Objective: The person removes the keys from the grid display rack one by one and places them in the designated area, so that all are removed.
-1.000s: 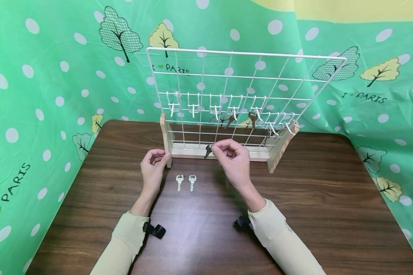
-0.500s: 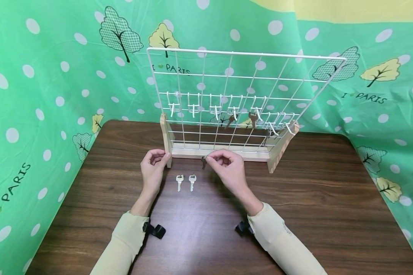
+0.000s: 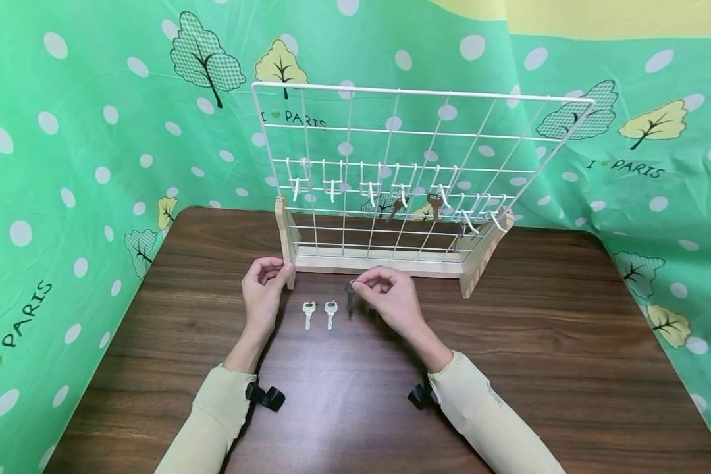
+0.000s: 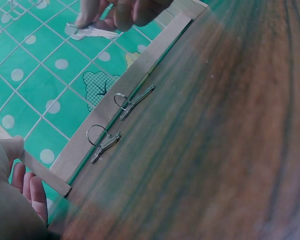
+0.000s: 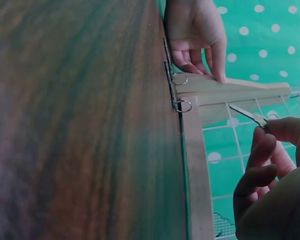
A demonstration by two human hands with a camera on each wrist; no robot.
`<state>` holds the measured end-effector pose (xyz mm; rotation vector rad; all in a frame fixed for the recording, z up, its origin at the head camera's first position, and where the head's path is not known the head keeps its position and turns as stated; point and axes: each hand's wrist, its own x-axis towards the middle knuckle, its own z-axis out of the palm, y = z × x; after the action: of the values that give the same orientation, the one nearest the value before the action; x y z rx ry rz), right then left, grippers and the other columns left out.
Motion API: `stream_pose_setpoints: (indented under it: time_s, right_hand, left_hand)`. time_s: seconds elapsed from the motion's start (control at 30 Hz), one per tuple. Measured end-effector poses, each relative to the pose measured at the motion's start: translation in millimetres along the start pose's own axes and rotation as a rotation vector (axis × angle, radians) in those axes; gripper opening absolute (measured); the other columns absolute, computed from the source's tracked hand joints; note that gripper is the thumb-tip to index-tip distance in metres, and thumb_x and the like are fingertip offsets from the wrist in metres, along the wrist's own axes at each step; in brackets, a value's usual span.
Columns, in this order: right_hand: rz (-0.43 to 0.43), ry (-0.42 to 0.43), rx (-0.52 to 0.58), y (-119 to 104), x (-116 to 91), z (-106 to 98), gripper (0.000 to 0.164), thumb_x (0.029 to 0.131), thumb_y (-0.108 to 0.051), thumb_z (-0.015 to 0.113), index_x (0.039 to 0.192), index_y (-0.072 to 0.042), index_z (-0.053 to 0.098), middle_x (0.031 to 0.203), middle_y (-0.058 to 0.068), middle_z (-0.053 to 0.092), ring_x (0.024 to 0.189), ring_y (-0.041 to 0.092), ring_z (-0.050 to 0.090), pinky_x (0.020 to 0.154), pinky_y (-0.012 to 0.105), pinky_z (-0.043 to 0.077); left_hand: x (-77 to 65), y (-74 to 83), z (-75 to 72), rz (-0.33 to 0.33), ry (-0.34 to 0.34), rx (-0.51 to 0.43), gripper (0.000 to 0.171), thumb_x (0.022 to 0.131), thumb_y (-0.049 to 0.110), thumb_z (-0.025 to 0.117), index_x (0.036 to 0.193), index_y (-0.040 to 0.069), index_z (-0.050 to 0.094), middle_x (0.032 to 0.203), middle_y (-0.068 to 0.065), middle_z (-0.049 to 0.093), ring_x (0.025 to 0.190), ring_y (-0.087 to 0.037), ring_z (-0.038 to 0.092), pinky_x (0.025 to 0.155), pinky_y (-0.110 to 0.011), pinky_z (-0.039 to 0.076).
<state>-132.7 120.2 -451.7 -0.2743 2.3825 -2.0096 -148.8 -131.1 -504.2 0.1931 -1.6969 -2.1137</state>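
My right hand pinches a key between thumb and fingertips, above the table in front of the rack's base bar. In the right wrist view this key points away from the fingertips. My left hand grips the left wooden upright of a white wire grid rack, thumb on its front edge. Between the hands, two silver keys with rings, a left key and a right key, lie side by side on the brown wooden table.
White hooks line the grid, among them a left hook. Dark keys hang toward its right, including one key and another key. The right wooden upright stands on the table. A green dotted cloth surrounds the table's back and sides.
My right hand has come down and slightly left, bringing the pinched key from in front of the grid's lower part toward the two keys on the table. The left hand stays put.
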Motion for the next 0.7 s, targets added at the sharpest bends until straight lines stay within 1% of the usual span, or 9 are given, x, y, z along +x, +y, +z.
stream_pose_setpoints:
  time_s: [0.1, 0.2, 0.33, 0.43, 0.6, 0.7]
  right_hand:
    - [0.035, -0.011, -0.02, 4.4, 1.1, -0.5, 0.004, 0.095, 0.0, 0.082, 0.094, -0.003, 0.08, 0.075, 0.022, 0.071, 0.053, 0.023, 0.057, 0.044, 0.021, 0.04]
    - [0.071, -0.028, -0.047, 7.5, 1.9, -1.0, 0.004, 0.096, -0.004, 0.082, 0.094, -0.003, 0.08, 0.075, 0.023, 0.07, 0.054, 0.021, 0.057, 0.045, 0.021, 0.04]
    - [0.118, -0.066, -0.088, 12.1, 2.8, -1.5, 0.005, 0.097, -0.005, 0.082, 0.094, -0.004, 0.08, 0.075, 0.02, 0.073, 0.055, 0.016, 0.057, 0.047, 0.02, 0.041]
    - [0.145, -0.083, -0.129, 15.1, 3.0, -1.4, 0.005, 0.098, -0.006, 0.083, 0.093, -0.005, 0.081, 0.076, 0.015, 0.076, 0.056, 0.013, 0.061, 0.05, 0.019, 0.043]
    - [0.169, -0.084, -0.195, 18.1, 2.7, 0.0, 0.005, 0.096, -0.009, 0.085, 0.093, -0.007, 0.082, 0.076, 0.008, 0.078, 0.058, 0.013, 0.067, 0.056, 0.02, 0.048]
    - [0.175, -0.094, -0.226, 19.9, 2.7, 1.1, 0.005, 0.096, -0.01, 0.085, 0.092, -0.009, 0.082, 0.077, 0.005, 0.079, 0.059, 0.014, 0.07, 0.061, 0.021, 0.05]
  left_hand:
    - [-0.2, 0.5, -0.2, -0.002, -0.001, 0.003, 0.016, 0.093, -0.013, 0.08, 0.104, -0.011, 0.069, 0.092, 0.006, 0.071, 0.085, -0.007, 0.067, 0.08, -0.016, 0.055]
    - [0.0, 1.0, -0.2, -0.001, -0.004, 0.003, 0.016, 0.093, -0.013, 0.08, 0.104, -0.011, 0.069, 0.092, 0.006, 0.071, 0.085, -0.007, 0.067, 0.08, -0.016, 0.055]
    - [0.3, 1.3, -0.2, 0.001, -0.005, 0.0, 0.017, 0.093, -0.014, 0.08, 0.105, -0.012, 0.068, 0.092, 0.005, 0.071, 0.085, -0.007, 0.067, 0.081, -0.016, 0.055]
    - [0.3, 1.2, -0.3, 0.0, -0.003, 0.002, 0.017, 0.093, -0.013, 0.08, 0.105, -0.013, 0.068, 0.092, 0.006, 0.071, 0.085, -0.007, 0.067, 0.08, -0.016, 0.055]
    - [0.1, 1.0, -0.4, 0.002, -0.002, 0.005, 0.018, 0.093, -0.013, 0.08, 0.106, -0.015, 0.067, 0.092, 0.006, 0.071, 0.084, -0.006, 0.067, 0.08, -0.016, 0.055]
    - [0.0, 1.1, -0.4, 0.005, -0.001, 0.004, 0.017, 0.093, -0.013, 0.08, 0.105, -0.014, 0.068, 0.091, 0.006, 0.071, 0.084, -0.006, 0.067, 0.08, -0.016, 0.055]
